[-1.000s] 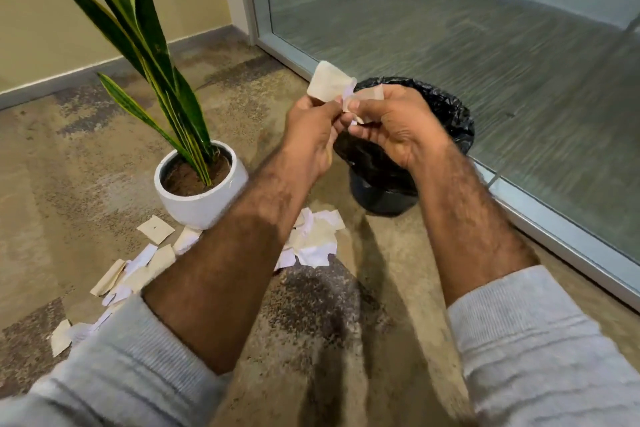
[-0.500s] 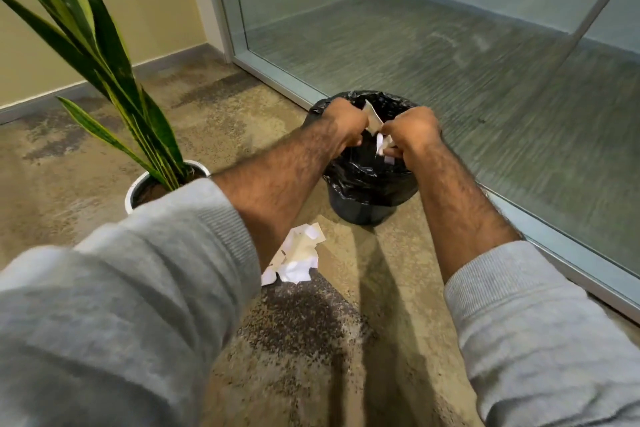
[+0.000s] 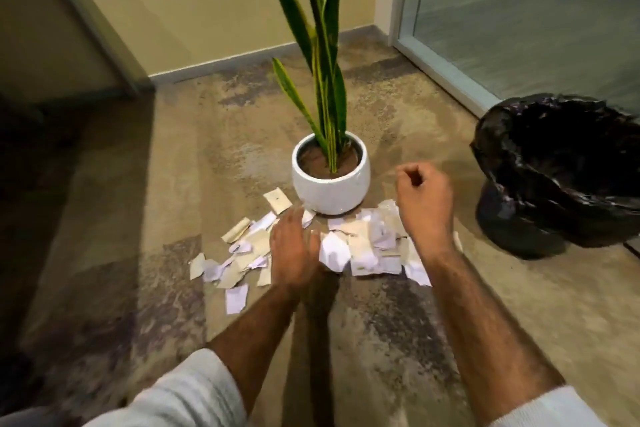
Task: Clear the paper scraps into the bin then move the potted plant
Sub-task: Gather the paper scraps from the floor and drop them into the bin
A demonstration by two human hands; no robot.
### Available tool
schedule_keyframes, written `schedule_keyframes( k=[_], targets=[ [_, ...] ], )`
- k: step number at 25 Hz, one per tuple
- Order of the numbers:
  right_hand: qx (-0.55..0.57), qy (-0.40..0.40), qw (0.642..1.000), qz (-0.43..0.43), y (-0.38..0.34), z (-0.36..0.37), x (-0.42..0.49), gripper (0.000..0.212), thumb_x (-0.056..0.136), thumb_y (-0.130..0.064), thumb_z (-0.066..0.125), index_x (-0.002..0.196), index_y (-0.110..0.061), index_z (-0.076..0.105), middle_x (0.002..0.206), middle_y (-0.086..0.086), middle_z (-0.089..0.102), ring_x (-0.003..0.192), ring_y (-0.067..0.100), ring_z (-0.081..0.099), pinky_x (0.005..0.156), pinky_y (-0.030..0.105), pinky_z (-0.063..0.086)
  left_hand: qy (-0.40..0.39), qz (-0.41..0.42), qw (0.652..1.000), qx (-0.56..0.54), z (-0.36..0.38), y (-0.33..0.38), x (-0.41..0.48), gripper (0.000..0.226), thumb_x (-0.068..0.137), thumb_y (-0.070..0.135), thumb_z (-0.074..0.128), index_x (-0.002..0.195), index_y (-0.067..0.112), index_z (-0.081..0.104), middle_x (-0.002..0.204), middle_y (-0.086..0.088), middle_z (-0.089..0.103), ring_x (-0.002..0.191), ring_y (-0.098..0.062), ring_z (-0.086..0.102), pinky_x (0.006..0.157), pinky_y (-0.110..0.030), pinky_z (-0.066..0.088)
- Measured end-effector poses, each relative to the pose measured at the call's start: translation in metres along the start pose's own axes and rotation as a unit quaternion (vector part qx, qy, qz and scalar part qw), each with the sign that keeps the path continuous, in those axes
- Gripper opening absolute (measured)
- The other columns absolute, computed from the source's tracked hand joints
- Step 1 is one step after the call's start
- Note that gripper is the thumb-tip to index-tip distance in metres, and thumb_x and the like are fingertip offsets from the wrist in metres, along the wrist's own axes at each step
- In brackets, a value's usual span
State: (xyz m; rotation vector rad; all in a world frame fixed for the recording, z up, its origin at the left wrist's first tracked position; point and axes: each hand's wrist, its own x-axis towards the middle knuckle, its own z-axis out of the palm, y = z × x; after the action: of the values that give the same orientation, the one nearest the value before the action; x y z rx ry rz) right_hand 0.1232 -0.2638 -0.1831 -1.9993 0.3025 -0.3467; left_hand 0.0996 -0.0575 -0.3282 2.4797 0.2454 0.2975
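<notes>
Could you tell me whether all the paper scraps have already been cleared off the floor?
No, many paper scraps lie scattered on the carpet in front of the white plant pot, beneath both hands.

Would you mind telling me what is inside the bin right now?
The bin shows only its crumpled black liner around a dark opening. No paper is visible inside; the bottom is in shadow and partly cut off by the picture's edge.

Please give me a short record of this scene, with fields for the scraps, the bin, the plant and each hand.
paper scraps: many on the floor, in front of the pot
bin: black liner, right of the plant
potted plant: upright, white pot
left hand: open, low over the scraps
right hand: loosely curled, apparently empty
</notes>
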Motion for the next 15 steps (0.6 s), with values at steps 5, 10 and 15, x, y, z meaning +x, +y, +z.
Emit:
schedule_keyframes(
  k=[5,10,15],
  targets=[
    [-0.116,-0.249,0.961,0.015,0.061,0.094,-0.094,0.015,0.097,-0.019,0.058,0.097,-0.015,0.072,0.089,-0.008,0.063,0.083,0.012,0.056,0.073,0.023,0.039,0.081,-0.296,0.948,0.083,-0.055,-0.158,0.008,0.069,0.101,0.049,0.044,0.159,0.014,0.027,0.167,-0.02,0.02,0.155,-0.036,0.015,0.125,-0.053,0.002],
    [-0.166,-0.312,0.934,0.047,0.098,0.103,-0.125,0.014,0.096,-0.024,0.059,0.095,-0.02,0.072,0.092,-0.005,0.073,0.081,0.01,0.065,0.08,0.038,0.058,-0.048,-0.226,0.973,0.023,-0.045,-0.155,-0.01,0.075,0.099,0.067,0.026,0.16,0.024,0.022,0.17,-0.007,0.014,0.158,-0.026,0.009,0.128,-0.052,0.003],
    [-0.185,-0.267,0.946,0.014,0.093,0.097,-0.102,0.016,0.098,-0.016,0.055,0.098,-0.019,0.071,0.093,-0.004,0.071,0.08,0.01,0.062,0.075,0.031,0.052,-0.068,-0.067,0.993,-0.071,-0.036,-0.09,-0.036,0.073,0.098,0.068,0.026,0.161,0.034,0.013,0.171,0.008,0.008,0.155,-0.01,0.008,0.125,-0.04,0.009]
  ],
)
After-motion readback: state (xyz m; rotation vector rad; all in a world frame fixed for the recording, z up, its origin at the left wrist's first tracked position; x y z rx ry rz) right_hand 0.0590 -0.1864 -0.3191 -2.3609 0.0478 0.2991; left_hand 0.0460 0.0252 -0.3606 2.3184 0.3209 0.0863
